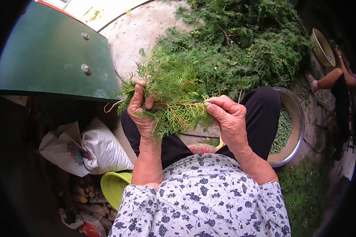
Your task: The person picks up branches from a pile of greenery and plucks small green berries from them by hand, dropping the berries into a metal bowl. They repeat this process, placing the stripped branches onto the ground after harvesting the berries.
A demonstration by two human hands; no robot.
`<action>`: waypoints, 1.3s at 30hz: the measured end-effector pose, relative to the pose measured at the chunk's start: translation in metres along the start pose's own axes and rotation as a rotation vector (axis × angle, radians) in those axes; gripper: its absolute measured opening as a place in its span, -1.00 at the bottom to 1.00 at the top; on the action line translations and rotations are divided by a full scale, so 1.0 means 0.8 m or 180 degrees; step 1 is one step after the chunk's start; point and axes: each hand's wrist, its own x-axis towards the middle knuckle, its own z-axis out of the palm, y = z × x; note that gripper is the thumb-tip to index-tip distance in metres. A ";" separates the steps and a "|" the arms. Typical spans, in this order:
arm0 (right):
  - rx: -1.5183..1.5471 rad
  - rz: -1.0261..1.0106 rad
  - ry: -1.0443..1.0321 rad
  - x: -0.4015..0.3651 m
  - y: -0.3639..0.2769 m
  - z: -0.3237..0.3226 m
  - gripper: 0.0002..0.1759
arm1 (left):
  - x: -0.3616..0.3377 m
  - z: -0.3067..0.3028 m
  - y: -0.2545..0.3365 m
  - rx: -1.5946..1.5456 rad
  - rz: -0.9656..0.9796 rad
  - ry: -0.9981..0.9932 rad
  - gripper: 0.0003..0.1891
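No legible text or number anywhere. Coloured print on the white sack (103,148), below and left of the left hand (141,112), too blurred to read.

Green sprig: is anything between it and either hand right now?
Nothing visible stands between them. The left hand is closed around the green sprig on one side, and the right hand pinches its foliage on the other. Both touch it directly, above the person's lap.

Soft daylight, sharp centre — dark, fisheye-warped edges.
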 end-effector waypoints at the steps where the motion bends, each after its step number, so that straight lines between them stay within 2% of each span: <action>1: 0.0548 0.0256 0.0192 -0.003 0.001 0.001 -0.81 | -0.003 0.003 -0.004 0.0075 0.0007 0.0116 -0.79; 5: 0.2006 0.0835 0.0462 -0.010 0.008 0.004 -0.87 | -0.003 -0.004 -0.013 0.0267 -0.0025 0.0289 -0.80; 7: 0.2082 0.0836 0.0537 -0.009 0.013 0.002 -0.85 | -0.001 -0.001 -0.013 0.0333 -0.0054 0.0449 -0.79; 9: 0.2500 0.0230 0.0559 -0.003 0.013 -0.015 -0.84 | 0.006 -0.003 -0.007 -0.0423 -0.0051 0.0509 -0.78; 10: 0.2239 0.0061 0.0687 0.001 0.009 -0.027 -0.82 | 0.007 0.001 0.002 -0.0398 -0.0129 0.0787 -0.77; 11: 0.2355 -0.0056 0.0386 0.000 0.008 -0.039 -0.83 | 0.010 0.000 0.004 -0.0393 -0.0129 0.0779 -0.77; 13: 0.2523 0.0298 0.0402 -0.001 0.003 -0.035 -0.82 | 0.011 -0.007 0.005 -0.0557 -0.0162 0.0723 -0.78; 16: 0.2676 0.0832 -0.0036 -0.003 0.009 -0.024 -0.75 | 0.009 -0.016 -0.005 -0.0634 -0.0223 0.0650 -0.77; 17: 0.2606 0.0935 -0.0085 -0.004 0.011 -0.017 -0.83 | 0.008 -0.017 -0.007 -0.0632 -0.0300 0.0579 -0.77; 19: 0.2219 0.1220 -0.0323 -0.006 0.019 -0.010 -0.86 | 0.010 -0.017 -0.011 -0.0623 -0.0319 0.0806 -0.76; 20: 0.1915 0.1367 0.0021 -0.007 0.018 -0.002 -0.85 | 0.009 -0.017 -0.011 -0.0552 -0.0343 0.0914 -0.75; 21: 0.1916 0.1368 0.0025 -0.006 0.019 0.000 -0.85 | 0.008 -0.016 -0.012 -0.0480 -0.0363 0.1026 -0.74; 26: 0.1315 0.1158 0.0080 0.006 0.019 0.011 -0.76 | 0.001 -0.013 -0.022 -0.0612 -0.0461 0.0932 -0.72; 28: 0.1299 0.1096 0.0104 0.009 0.017 0.017 -0.76 | -0.003 -0.003 -0.021 -0.0567 -0.0500 0.1082 -0.76; 32: 0.1193 0.0975 0.0290 0.008 0.014 0.025 -0.82 | -0.002 -0.005 -0.025 -0.0677 -0.0616 0.0950 -0.79; 35: 0.0819 0.0845 -0.0045 0.008 0.028 0.007 -0.86 | 0.002 -0.019 -0.026 -0.0321 -0.0418 0.1051 -0.78; 36: 0.0820 0.0845 -0.0046 0.006 0.026 -0.001 -0.86 | 0.007 -0.035 -0.023 -0.0645 -0.0387 0.0875 -0.77; 38: -0.0190 0.0491 0.0182 0.000 0.016 -0.021 -0.85 | 0.017 -0.034 -0.007 -0.0722 -0.0399 0.0828 -0.75; 39: 0.0114 0.0510 0.0157 -0.005 0.010 -0.029 -0.83 | 0.019 -0.032 0.000 -0.0795 -0.0407 0.0783 -0.74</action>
